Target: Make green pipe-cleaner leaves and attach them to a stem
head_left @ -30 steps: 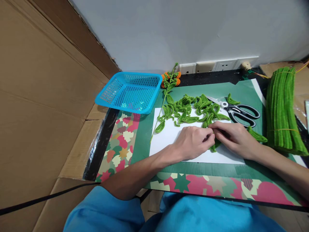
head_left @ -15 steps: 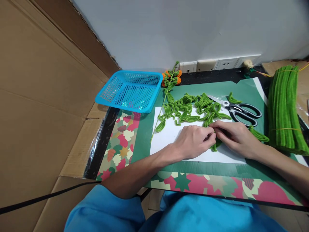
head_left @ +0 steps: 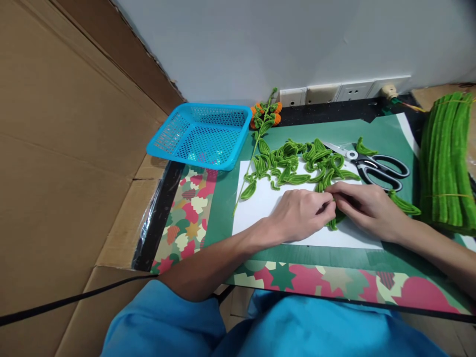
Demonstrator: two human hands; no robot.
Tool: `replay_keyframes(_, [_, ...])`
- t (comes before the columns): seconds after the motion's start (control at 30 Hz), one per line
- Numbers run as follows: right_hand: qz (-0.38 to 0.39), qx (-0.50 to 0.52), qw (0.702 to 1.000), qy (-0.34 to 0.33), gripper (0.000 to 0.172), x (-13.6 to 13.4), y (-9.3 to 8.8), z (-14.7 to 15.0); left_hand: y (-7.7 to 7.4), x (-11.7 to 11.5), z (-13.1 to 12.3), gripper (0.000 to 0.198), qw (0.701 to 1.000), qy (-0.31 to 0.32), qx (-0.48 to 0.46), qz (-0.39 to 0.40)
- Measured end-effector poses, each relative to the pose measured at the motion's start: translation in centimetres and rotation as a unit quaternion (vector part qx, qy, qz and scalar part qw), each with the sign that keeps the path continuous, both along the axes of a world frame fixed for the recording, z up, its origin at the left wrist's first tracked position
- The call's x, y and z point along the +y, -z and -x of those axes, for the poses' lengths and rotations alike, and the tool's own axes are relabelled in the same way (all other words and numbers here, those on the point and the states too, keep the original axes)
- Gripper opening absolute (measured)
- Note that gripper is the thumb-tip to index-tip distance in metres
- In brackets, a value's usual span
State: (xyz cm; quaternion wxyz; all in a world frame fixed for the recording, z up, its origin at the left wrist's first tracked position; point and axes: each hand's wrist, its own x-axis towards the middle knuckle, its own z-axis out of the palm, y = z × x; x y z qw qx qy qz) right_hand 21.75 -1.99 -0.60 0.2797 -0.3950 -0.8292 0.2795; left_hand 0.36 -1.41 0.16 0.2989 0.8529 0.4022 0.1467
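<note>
Over a white paper sheet (head_left: 256, 218), my left hand (head_left: 303, 213) and my right hand (head_left: 372, 208) meet with fingertips pinched together. Part of a green pipe-cleaner leaf (head_left: 332, 224) shows just below the pinch; the fingers cover the rest. Beyond the hands lies a loose heap of green pipe-cleaner leaves (head_left: 286, 156), curled and looped. Scissors (head_left: 375, 166) with black and grey handles rest behind my right hand, blades pointing left. One more leaf (head_left: 405, 204) lies beside my right wrist.
A blue plastic basket (head_left: 208, 141) stands at the back left. Beside it leans a stem with orange flowers (head_left: 266, 116) and green leaves. A thick bundle of green pipe cleaners (head_left: 446, 163) lies at the right. Wall sockets (head_left: 353, 91) line the back; cardboard (head_left: 74, 139) rises on the left.
The view has shifted slightly. Both hands keep the same pinched pose at nearly the same spot, with only slight finger motion.
</note>
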Motion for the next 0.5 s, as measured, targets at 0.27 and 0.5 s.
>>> replay_keyframes(0.27, [0.004,-0.002,1.000,0.002,0.017,-0.2,1.2,-0.6,-0.1,0.0,-0.1,0.038,1.000,-0.001,-0.004,0.009])
replay_keyframes(0.5, [0.006,-0.003,1.000,0.006,0.017,-0.2,1.3,-0.7,0.1,0.0,0.0,0.037,1.000,0.002,-0.013,0.004])
